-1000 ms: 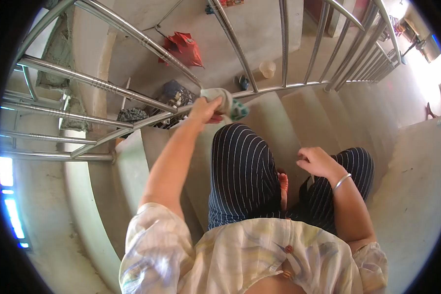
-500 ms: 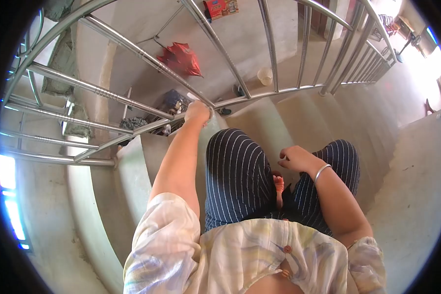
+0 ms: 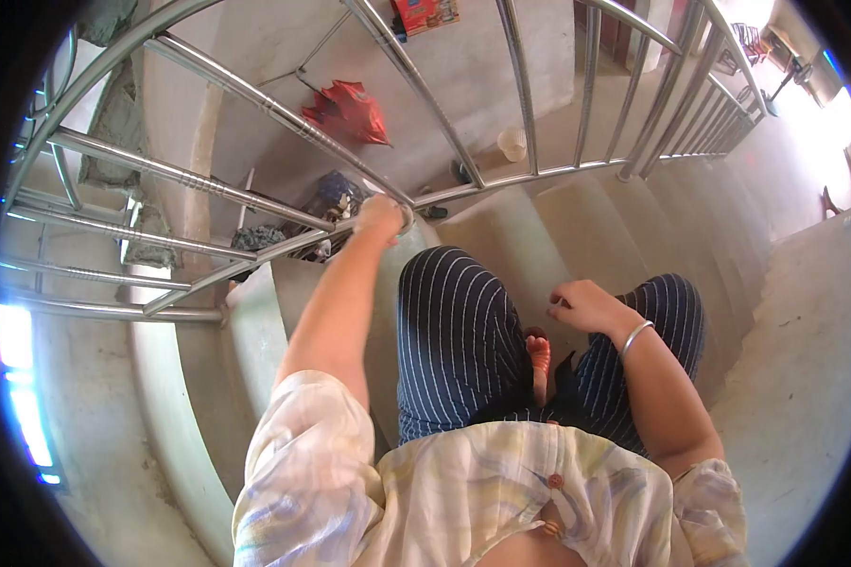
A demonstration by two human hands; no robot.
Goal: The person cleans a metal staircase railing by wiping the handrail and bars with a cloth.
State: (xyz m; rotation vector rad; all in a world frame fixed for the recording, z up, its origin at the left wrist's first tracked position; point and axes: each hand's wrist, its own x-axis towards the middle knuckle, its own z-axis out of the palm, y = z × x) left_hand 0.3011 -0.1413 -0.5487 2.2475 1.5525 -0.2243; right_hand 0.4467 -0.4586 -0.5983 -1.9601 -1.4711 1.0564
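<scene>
The left hand (image 3: 380, 219) is at the shiny, tubular metal lower rail (image 3: 449, 195) of the stair railing, beside the foot of a slanting metal baluster (image 3: 284, 119). A pale edge of material (image 3: 408, 219) shows at its right side; finger closure and hold cannot be told. The right hand (image 3: 588, 307), with a silver-coloured bangle (image 3: 636, 338) at its wrist, is near the right knee of the dark, white-pinstriped trousers (image 3: 454, 340), fingers loosely curled; full closure cannot be told.
</scene>
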